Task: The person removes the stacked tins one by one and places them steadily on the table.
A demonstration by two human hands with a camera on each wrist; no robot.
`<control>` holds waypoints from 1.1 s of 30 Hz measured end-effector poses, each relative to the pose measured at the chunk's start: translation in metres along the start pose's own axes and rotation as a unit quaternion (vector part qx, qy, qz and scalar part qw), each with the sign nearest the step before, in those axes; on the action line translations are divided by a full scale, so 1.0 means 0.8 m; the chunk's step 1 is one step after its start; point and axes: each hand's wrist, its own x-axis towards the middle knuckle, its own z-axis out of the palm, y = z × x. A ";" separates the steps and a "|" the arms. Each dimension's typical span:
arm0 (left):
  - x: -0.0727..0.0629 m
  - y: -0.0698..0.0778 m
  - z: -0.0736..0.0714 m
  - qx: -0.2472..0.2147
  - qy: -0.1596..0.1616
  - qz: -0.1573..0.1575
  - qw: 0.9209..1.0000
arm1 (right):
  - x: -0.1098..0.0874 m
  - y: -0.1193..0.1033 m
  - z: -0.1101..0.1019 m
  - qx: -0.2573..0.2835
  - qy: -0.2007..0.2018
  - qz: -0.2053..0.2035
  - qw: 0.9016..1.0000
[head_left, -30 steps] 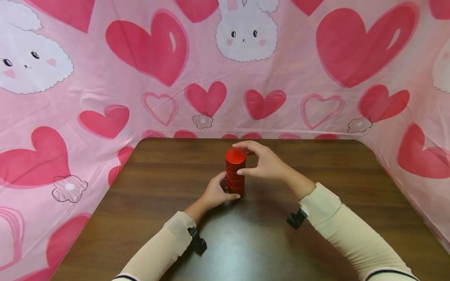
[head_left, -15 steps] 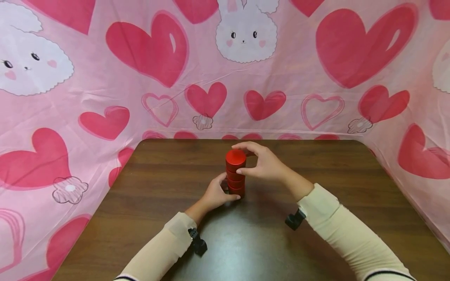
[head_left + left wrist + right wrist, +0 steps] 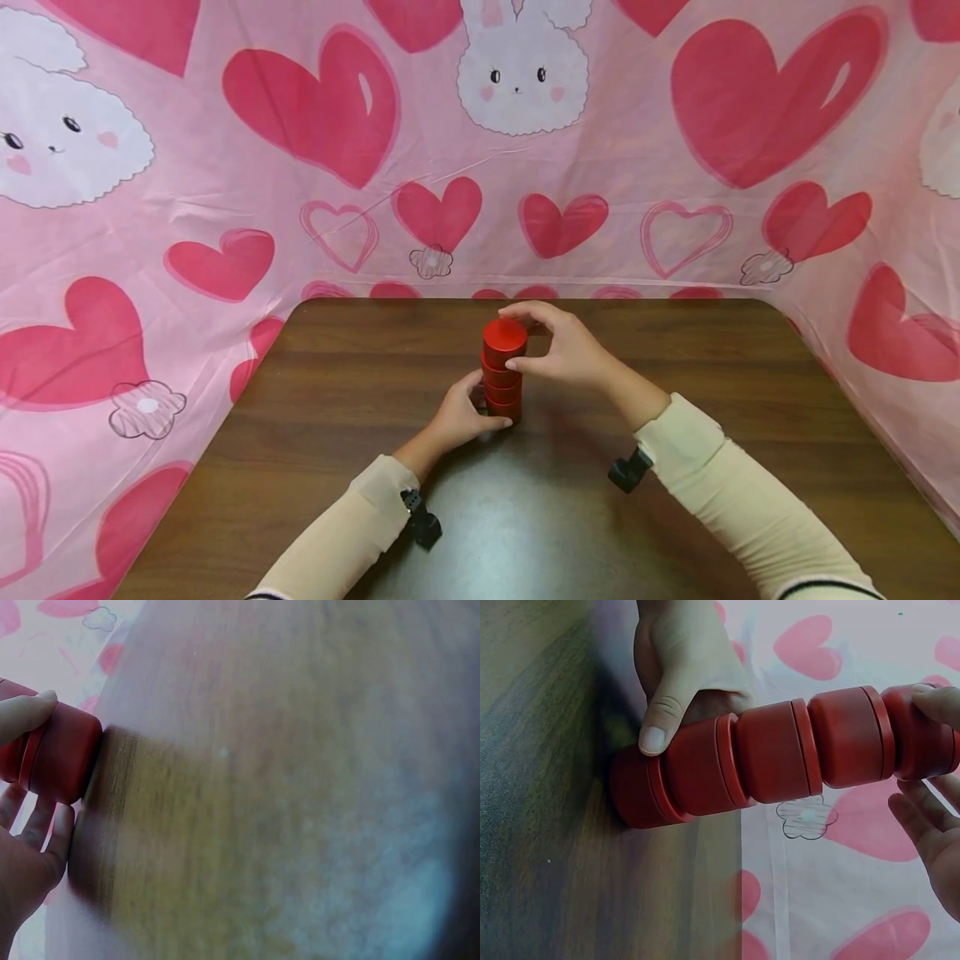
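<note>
Several small red round tins with lids (image 3: 502, 392) are piled into one upright stack near the middle of the table. Low on the stack, the left hand (image 3: 453, 414) curves round it, thumb at the front; the right wrist view shows that thumb pressing near the bottom tin (image 3: 637, 791). The right hand (image 3: 568, 346) holds the topmost tin (image 3: 505, 343) between thumb and fingers. That tin sits slightly off to the right of those under it. In the left wrist view, the left hand (image 3: 26, 870) has its fingers under a red tin (image 3: 66, 754) close to the tabletop.
The brown wooden table (image 3: 337, 350) carries the stack. Behind and beside it hangs a pink cloth (image 3: 630, 150) printed with hearts and rabbits. A small black camera (image 3: 426, 527) is strapped to the left wrist, and another black camera (image 3: 628, 472) to the right.
The top tin and the right hand's fingertips have shifted very slightly to the right over the stack. The left hand stays around the lower tins.
</note>
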 end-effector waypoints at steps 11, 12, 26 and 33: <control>-0.003 -0.002 0.001 0.010 -0.006 -0.006 1.000 | -0.007 -0.002 -0.007 -0.005 0.019 0.027 0.999; -0.004 -0.001 0.001 0.010 -0.005 -0.006 1.000 | -0.008 -0.002 -0.007 -0.004 0.021 0.028 0.999; 0.000 0.001 0.001 0.008 0.000 -0.003 1.000 | -0.014 -0.011 -0.021 0.001 0.052 0.059 0.997; -0.001 0.001 0.000 0.008 0.001 -0.003 1.000 | -0.022 -0.039 -0.031 0.006 0.058 0.071 0.996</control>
